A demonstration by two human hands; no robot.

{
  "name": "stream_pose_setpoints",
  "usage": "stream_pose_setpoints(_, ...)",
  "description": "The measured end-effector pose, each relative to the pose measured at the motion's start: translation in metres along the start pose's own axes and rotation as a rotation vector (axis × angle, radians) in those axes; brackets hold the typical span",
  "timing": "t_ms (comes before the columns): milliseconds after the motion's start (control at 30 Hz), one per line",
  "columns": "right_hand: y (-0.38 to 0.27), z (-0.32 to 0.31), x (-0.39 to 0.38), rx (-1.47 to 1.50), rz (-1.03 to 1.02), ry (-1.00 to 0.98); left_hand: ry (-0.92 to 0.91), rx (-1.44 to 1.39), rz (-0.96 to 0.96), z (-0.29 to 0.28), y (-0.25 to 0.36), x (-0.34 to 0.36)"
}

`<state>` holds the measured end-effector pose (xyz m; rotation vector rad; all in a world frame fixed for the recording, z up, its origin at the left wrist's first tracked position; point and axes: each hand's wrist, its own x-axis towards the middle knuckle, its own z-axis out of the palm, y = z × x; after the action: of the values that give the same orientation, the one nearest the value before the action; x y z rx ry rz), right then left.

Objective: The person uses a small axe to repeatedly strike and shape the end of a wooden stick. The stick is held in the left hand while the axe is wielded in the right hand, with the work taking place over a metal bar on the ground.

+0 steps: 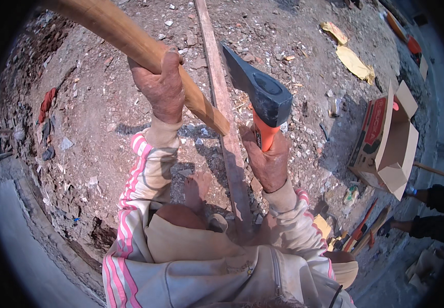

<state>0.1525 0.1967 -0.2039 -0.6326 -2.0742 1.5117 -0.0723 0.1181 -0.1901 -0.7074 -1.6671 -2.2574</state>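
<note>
My left hand (161, 84) is wrapped round a thick wooden handle (196, 97), which slants from the upper left down toward the middle. Its lower end sits above a long wooden plank (214, 72) lying on the ground between my feet. In my right hand (269, 164) is an axe (268, 97) with a dark metal head and an orange grip, held close under the head. The blade points up and to the left, over the plank. The wooden handle's far end runs out of the picture.
An open cardboard box (386, 138) stands on the rubble ground at right. Yellow crumpled sheets (352, 61) lie beyond it. Long-handled tools (365, 231) rest at lower right, near another person's legs (432, 210). A red cloth (46, 105) lies at far left.
</note>
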Motion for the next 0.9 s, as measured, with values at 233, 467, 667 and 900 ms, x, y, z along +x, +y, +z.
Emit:
stream_pose_setpoints(233, 0.138, 0.024, -0.021, -0.189, 0.207, -0.14, 0.007, -0.036, -0.013, 0.008, -0.018, -0.002)
stream_pose_setpoints(467, 0.177, 0.002, 0.039, 0.009, 0.167, -0.092, 0.009, 0.021, 0.006, 0.043, -0.109, -0.026)
stream_pose_setpoints(667, 0.246, -0.034, 0.049, -0.058, 0.278, -0.102, 0.007, -0.026, 0.034, 0.087, -0.099, 0.02)
stream_pose_setpoints(900, 0.216, -0.061, 0.097, -0.25, 0.243, -0.184, 0.051, -0.018, 0.004, 0.131, -0.099, 0.036)
